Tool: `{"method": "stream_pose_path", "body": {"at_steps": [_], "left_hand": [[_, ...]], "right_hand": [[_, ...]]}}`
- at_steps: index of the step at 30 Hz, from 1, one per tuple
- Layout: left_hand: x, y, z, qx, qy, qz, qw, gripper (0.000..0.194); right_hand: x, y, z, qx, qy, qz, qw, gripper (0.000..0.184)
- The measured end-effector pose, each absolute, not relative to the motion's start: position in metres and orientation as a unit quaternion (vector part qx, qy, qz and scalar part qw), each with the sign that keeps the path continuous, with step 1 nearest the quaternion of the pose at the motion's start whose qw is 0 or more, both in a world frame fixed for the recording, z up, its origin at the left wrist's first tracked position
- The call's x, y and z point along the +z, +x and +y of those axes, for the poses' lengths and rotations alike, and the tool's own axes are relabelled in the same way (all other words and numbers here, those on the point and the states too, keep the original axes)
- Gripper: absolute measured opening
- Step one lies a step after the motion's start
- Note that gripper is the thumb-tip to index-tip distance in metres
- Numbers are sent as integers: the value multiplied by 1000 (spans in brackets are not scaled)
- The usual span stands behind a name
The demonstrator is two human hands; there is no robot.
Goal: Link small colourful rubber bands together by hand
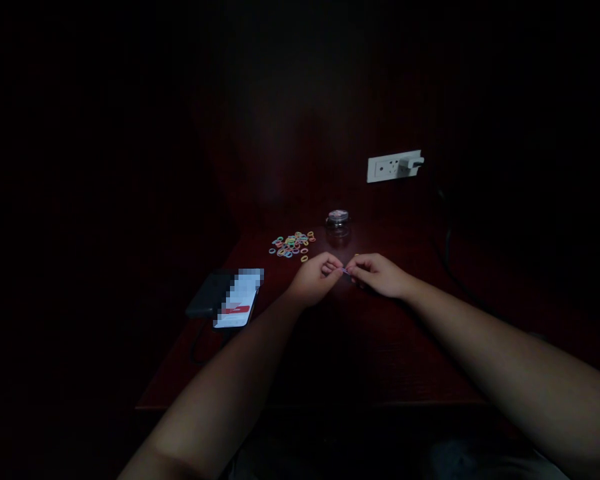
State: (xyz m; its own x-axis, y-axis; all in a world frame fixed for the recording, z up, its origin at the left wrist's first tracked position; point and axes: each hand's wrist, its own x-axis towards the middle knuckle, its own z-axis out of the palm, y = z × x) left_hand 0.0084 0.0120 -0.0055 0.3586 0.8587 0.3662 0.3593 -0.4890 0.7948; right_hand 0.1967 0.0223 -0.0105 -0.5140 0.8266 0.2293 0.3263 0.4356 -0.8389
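Observation:
Both hands meet above the middle of the dark red table (350,367). My left hand (320,277) is closed in a pinch on one side of a small purple elastic band (345,271). Pinching the band's other side is my right hand (377,275), with the fingertips of both hands nearly touching. The fingers hide most of the band. Just behind my left hand lies a loose pile of colourful elastic bands (291,245), in yellow, green, blue, orange and pink. A small clear jar with a lid (338,225) stands beyond the hands.
On the left of the table, a lit phone (240,300) rests against a dark box-shaped object (207,295), with a cable beside it. A white wall socket (393,167) holds a plug at the back right. A dark cable (450,257) hangs at the right.

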Motion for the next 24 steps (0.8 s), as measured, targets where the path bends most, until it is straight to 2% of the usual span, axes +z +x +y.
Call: {"method": "stream_pose_path", "body": {"at_steps": [13,24], "left_hand": [[-4,9,9,392,773,397,302,9],[-7,8,13,399,763,421,284,10]], "right_hand": [[-10,195,21,382,-333,-797,328,32],[-7,193,17,357,-355,-792,344,26]]}}
